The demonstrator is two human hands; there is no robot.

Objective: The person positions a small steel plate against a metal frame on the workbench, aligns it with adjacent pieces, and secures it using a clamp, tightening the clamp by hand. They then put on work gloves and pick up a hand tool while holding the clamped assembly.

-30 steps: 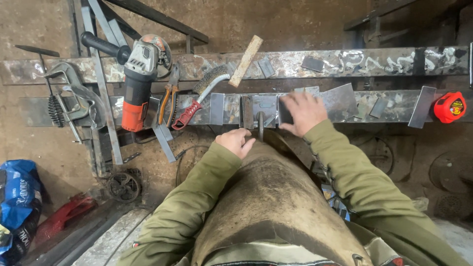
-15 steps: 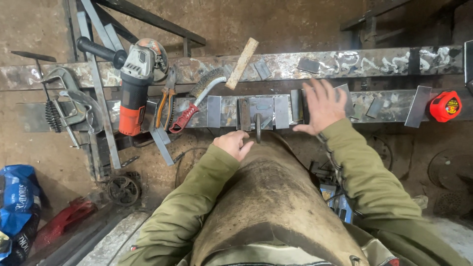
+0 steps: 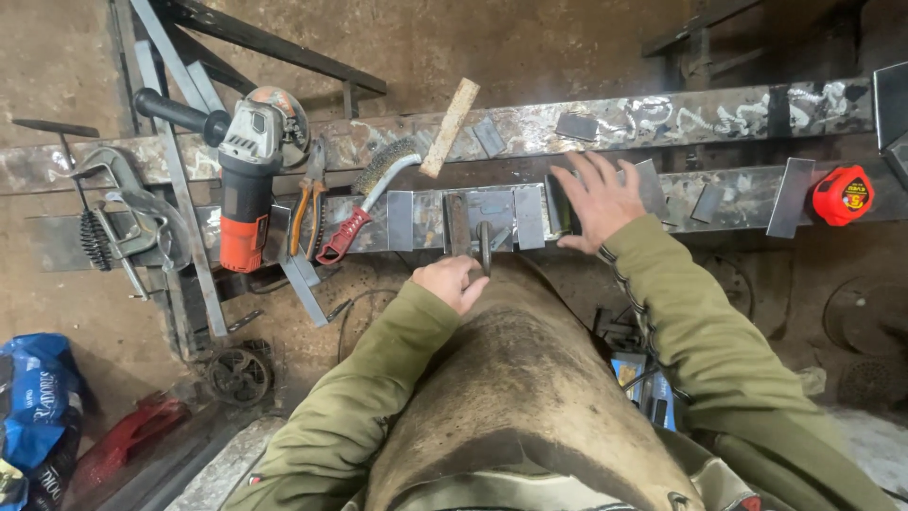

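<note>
Left hand [image 3: 452,281] curled around a small metal piece [image 3: 485,248] at the steel bar's [image 3: 605,121] near edge. Right hand [image 3: 598,197], fingers spread and released, rests on flat metal plates [image 3: 530,216] just beyond.

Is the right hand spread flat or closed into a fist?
Spread flat. The right hand lies palm down with its fingers fanned apart over the small metal plates on the steel beam.

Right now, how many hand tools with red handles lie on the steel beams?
1: the wire brush, between the pliers and the flat plates. Others may be hidden.
</note>
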